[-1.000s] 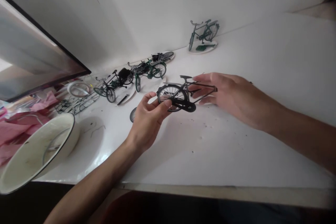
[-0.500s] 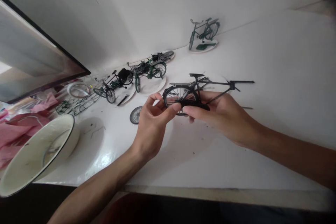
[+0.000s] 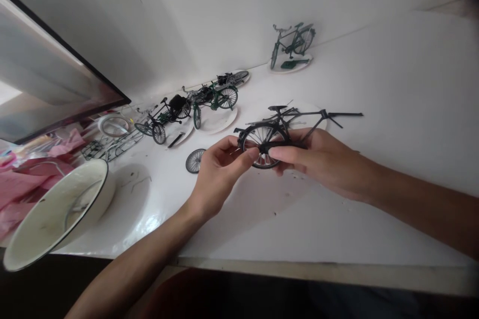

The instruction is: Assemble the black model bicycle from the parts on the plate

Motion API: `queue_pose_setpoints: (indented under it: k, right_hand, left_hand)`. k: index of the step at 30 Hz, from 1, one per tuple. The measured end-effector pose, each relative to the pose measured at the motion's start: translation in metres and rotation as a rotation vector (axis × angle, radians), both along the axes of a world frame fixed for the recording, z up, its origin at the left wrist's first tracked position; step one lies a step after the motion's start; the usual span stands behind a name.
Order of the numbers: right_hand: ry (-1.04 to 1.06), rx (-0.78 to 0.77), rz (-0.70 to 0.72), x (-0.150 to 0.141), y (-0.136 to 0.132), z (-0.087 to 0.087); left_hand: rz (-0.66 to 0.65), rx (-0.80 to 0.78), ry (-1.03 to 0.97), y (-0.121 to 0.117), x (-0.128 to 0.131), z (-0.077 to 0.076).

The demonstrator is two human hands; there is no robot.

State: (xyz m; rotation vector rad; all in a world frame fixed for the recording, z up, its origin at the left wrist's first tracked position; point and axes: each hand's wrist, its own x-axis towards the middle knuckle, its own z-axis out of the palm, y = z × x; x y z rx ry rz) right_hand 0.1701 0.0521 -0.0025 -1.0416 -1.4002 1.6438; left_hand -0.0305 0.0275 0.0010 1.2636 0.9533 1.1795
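A black model bicycle frame (image 3: 279,118), with a saddle, a rear rack and one spoked rear wheel, is held up above the white table between both hands. My left hand (image 3: 220,172) pinches it near the wheel's hub, thumb in front and fingers behind. My right hand (image 3: 318,157) grips it from the other side, thumb along a dark part low on the frame. Its front end points right and bears no wheel. A loose spoked wheel (image 3: 194,160) lies on the table just left of my left hand. Behind the frame, a white plate (image 3: 320,109) is partly hidden.
Several assembled model bicycles (image 3: 215,99) stand at the back left by white plates. Another model bicycle (image 3: 294,42) stands at the back on its own plate. A cream enamel basin (image 3: 37,229) overhangs the front left edge. Green part sprues (image 3: 121,147) and pink wrapping (image 3: 22,184) lie beyond it.
The bicycle frame has tilted slightly in my hands, showing more of the rear wheel and its hub. Both hands keep their hold. The view has shifted a little.
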Motion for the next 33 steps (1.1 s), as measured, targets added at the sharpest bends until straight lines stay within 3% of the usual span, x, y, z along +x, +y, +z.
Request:
queue_pose_setpoints:
  k: [11, 23, 33]
  right_hand:
    - [-0.014, 0.016, 0.048, 0.003, 0.000, 0.002]
    - [-0.082, 0.035, -0.012, 0.001, 0.002, 0.005]
    - [-0.109, 0.078, 0.077, 0.005, 0.001, -0.001]
  left_hand:
    - [0.064, -0.027, 0.043, 0.002, -0.004, -0.002]
    - [-0.025, 0.015, 0.052, 0.002, -0.003, 0.000]
    - [0.027, -0.002, 0.058, 0.001, 0.001, 0.008]
